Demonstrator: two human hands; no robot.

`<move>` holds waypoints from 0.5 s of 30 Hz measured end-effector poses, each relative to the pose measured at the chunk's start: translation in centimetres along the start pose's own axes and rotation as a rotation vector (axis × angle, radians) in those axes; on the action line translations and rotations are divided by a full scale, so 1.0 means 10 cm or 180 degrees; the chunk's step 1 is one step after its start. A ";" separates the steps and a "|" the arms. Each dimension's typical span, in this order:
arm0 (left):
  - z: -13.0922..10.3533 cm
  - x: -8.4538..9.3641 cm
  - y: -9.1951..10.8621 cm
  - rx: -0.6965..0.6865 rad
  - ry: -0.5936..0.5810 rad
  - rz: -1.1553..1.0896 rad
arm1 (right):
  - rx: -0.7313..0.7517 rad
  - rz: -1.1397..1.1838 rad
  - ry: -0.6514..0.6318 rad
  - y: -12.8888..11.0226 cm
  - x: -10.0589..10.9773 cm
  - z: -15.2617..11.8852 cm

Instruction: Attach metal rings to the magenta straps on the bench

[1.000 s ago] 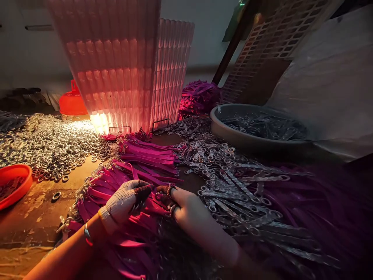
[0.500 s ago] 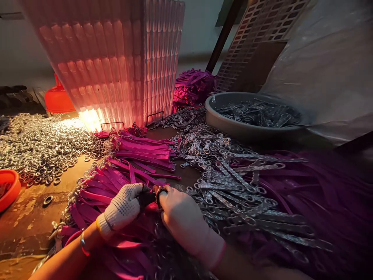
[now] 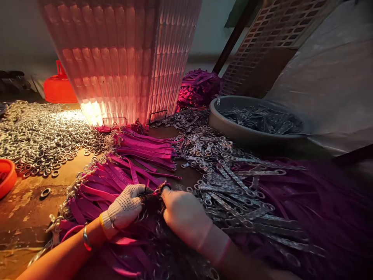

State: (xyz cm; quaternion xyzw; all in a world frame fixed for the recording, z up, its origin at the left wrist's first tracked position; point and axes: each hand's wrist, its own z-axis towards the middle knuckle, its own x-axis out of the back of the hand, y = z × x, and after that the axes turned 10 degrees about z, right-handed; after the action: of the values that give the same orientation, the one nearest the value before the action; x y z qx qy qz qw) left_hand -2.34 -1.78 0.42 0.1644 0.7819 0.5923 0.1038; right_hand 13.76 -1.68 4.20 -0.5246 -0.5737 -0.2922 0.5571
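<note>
My left hand (image 3: 125, 208), in a dotted white work glove with dark fingertips, is closed in a pinch just left of the middle. Facing it, my right hand (image 3: 186, 219), in a pale glove, is also closed, its thumb on top. Between the fingertips show a dark ring-like piece (image 3: 164, 186) and a small bit of purple; shadow and fingers hide the rest. Beneath and left of my hands lie flat purple straps (image 3: 101, 190) with metal rings at their left ends. Braided silvery strips with looped ends (image 3: 230, 194) lie right of my right hand.
Loose metal rings (image 3: 43, 144) are heaped at left, near an orange-red bowl (image 3: 7, 179). Tall ribbed clear plastic panels (image 3: 116, 66) stand behind, lit from below. A grey basin (image 3: 247, 130) of metal strips sits at right, beside a purple bundle (image 3: 201, 87).
My two hands stay together at nearly the same spot, the dark piece between them slightly shifted and turned. The background has moved a little to the right as the view turned.
</note>
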 end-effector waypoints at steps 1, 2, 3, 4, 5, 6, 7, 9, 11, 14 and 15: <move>0.00 0.00 0.01 -0.0009 -0.0021 0.0080 | 0.0096 -0.0058 -0.0018 0.00 -0.02 -0.01; -0.01 0.00 0.03 -0.0019 -0.0020 0.0188 | 0.0207 -0.0108 -0.0037 0.00 -0.03 -0.01; -0.01 0.01 0.04 -0.0039 0.0000 0.0278 | 0.0309 -0.0144 -0.0051 -0.01 -0.03 -0.02; -0.01 0.01 0.06 -0.0060 0.0017 0.0333 | 0.0400 -0.0174 -0.0055 -0.01 -0.03 -0.02; -0.01 0.01 0.07 -0.0079 0.0016 0.0347 | 0.0478 -0.0196 -0.0053 -0.01 -0.02 -0.03; 0.00 0.01 0.08 -0.0086 -0.0003 0.0329 | 0.0537 -0.0210 -0.0048 -0.01 -0.01 -0.03; 0.00 0.01 0.08 -0.0078 -0.0031 0.0288 | 0.0570 -0.0218 -0.0042 -0.01 -0.01 -0.03; 0.02 0.00 0.09 -0.0026 -0.0076 0.0200 | 0.0578 -0.0222 -0.0016 -0.01 0.00 -0.04; 0.03 -0.02 0.10 0.0053 -0.0060 0.0135 | 0.0543 -0.0224 0.0007 -0.01 0.00 -0.05; 0.05 -0.03 0.12 0.0115 0.0011 0.0177 | 0.0525 -0.0257 -0.0014 0.02 0.01 -0.06; 0.06 -0.02 0.12 0.0121 0.0035 0.0218 | 0.0509 -0.0267 -0.0034 0.04 0.01 -0.06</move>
State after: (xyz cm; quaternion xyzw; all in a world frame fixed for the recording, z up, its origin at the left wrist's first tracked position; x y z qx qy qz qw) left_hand -1.74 -1.04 1.43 0.1897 0.7875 0.5814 0.0760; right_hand 14.32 -2.08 4.36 -0.4555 -0.6196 -0.2657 0.5813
